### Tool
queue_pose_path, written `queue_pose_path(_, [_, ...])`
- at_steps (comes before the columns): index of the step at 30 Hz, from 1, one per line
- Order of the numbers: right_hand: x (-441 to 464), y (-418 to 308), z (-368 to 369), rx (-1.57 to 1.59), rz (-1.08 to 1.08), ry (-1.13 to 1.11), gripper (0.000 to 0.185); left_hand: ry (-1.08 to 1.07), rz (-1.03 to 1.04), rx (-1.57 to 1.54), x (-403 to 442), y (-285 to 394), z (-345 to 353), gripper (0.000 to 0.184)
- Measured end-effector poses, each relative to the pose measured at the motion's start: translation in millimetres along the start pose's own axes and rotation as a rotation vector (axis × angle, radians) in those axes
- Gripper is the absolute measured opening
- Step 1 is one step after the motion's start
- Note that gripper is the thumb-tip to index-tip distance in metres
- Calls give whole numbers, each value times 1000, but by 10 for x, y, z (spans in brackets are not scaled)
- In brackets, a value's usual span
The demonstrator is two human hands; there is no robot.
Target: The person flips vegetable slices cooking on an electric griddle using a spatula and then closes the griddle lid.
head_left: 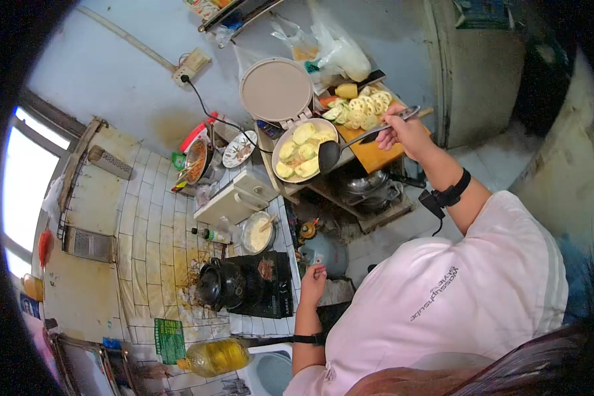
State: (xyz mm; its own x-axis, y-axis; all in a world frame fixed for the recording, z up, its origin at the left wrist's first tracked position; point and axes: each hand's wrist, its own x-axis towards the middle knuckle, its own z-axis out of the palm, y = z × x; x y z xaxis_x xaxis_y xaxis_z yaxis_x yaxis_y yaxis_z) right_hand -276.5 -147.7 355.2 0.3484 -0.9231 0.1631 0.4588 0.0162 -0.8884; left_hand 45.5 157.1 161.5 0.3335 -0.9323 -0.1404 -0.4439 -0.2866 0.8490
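Observation:
My right hand (402,134) is closed on the handle of a black ladle (330,156). The ladle's bowl is at the right edge of an open electric pan (274,155), where several pale yellow battered slices (288,150) lie. The pan's round beige lid (276,89) stands raised behind it. Beside the pan, sliced lotus root (363,111) and other cut vegetables lie on a wooden board (377,157). My left hand (313,280) hangs low near the counter's edge, its fingers curled; whether it holds anything is hidden.
A bowl of batter (258,234) stands beside the black stove (277,284) with a dark pot (226,284). An oil bottle (218,357) is at the bottom. A power cord runs from the wall socket (191,66) towards the pan. A gas cylinder (325,253) stands below the counter.

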Motion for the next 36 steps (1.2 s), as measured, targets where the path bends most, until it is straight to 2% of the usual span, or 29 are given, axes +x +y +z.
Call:
queue_pose_path(1, [152,63,-71,-4,-89,-9,10,12,-5,-16,70,49,10,23])
queue_pose_path(7, [768,168,-391,-133,-176,-309,16,100,-60,-47,537,424,50,22])
queue_pose_path(9, [867,124,-435,-117,-116,-536,17,116,-27,-43,717,501,47,23])
queue_pose_path(10, [920,99,-439,-114,-117,-550,17,144,-54,-93,796,514,57,22])
queue_pose_path(12, [1028,62,-454,-197,-14,-873,19,188,-77,-32,927,562,62,20])
queue_pose_path(15, [1247,84,-518,-316,-101,-836,19,247,-120,-18,1081,624,108,18])
queue_pose_path(16, [1323,170,-570,-211,29,-713,19,250,-115,-41,1109,618,117,18])
queue_pose_path(17, [1413,214,-603,-210,37,-724,19,252,-113,-63,1121,601,128,18])
queue_pose_path(20, [1665,324,-697,-144,-176,-482,19,242,-106,-138,1169,515,159,19])
queue_pose_path(21, [1710,366,-695,-146,-168,-488,19,245,-114,-143,1169,530,158,19])
queue_pose_path(23, [1769,452,-692,-208,-155,-363,17,233,-111,-12,1192,549,152,20])
queue_pose_path(30, [1854,836,-652,-318,-144,-374,14,214,-72,-95,1295,395,25,20])
queue_pose_path(32, [1842,877,-611,-280,-144,-367,14,228,-143,-56,1296,500,-21,19])
queue_pose_path(36, [1784,865,-520,-299,-140,-375,16,212,-116,9,1313,440,-127,18])
